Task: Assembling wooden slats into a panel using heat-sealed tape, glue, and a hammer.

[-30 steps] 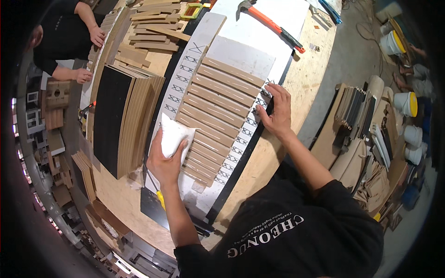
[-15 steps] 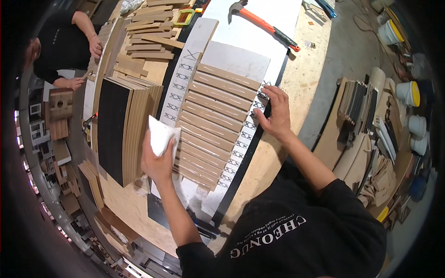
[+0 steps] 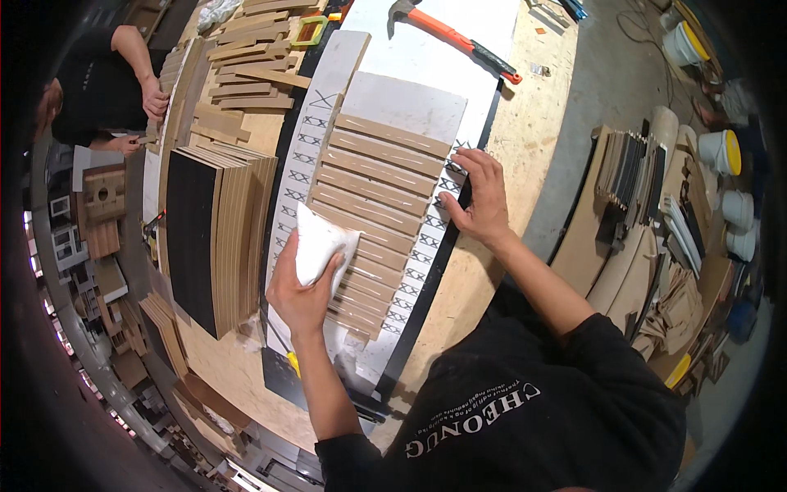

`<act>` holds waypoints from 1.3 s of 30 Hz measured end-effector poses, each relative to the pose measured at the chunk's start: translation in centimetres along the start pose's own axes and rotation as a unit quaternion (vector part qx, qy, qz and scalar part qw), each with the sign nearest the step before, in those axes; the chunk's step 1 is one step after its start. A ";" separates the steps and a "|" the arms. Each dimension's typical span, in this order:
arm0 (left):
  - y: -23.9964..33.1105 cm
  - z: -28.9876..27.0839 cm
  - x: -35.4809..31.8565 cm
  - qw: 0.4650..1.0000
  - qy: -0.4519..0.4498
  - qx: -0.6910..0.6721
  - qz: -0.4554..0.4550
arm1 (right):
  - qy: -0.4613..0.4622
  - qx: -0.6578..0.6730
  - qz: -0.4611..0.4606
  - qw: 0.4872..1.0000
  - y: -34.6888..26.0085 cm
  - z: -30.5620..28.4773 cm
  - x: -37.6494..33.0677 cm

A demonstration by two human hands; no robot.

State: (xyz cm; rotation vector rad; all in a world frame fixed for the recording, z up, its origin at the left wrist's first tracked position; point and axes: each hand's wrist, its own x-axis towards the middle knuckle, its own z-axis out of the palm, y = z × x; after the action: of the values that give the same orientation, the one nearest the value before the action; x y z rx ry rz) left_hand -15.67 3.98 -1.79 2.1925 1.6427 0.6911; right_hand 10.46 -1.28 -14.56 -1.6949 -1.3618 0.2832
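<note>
At centre, the left hand, curled around a white bag, has swung back over streaked slats (right hand half-open, apparently empty), seemingly resuming work.

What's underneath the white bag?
Brown slats with pale streaks emerge past its right side; a cross-marked white strip shows toward its left. The white bag, held in the left hand, covers the area directly beneath, so any streaks or contact there can't be seen.
</note>
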 end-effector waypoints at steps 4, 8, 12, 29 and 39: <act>-0.9 -0.2 0.7 0.999 0.015 0.036 0.006 | 0.001 0.004 0.005 1.000 0.0 -0.1 0.0; -1.5 -0.7 1.5 0.999 0.022 0.048 0.005 | 0.002 0.006 0.006 1.000 -0.1 -0.2 0.0; -1.8 -0.8 2.1 0.997 0.030 0.076 0.015 | -0.005 0.002 0.004 1.000 -0.1 -0.3 0.1; 1.2 1.3 2.7 0.999 0.003 0.012 0.030 | -0.016 0.003 0.013 1.000 0.3 -0.2 0.1; -0.3 0.8 4.2 0.998 0.025 0.048 0.022 | -0.020 0.003 0.018 1.000 0.2 -0.5 0.0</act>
State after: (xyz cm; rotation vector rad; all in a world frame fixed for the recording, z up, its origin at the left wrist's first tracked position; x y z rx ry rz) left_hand -14.56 8.09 -1.78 2.3033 1.6893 0.6983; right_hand 10.92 -1.53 -14.44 -1.7193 -1.3585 0.3433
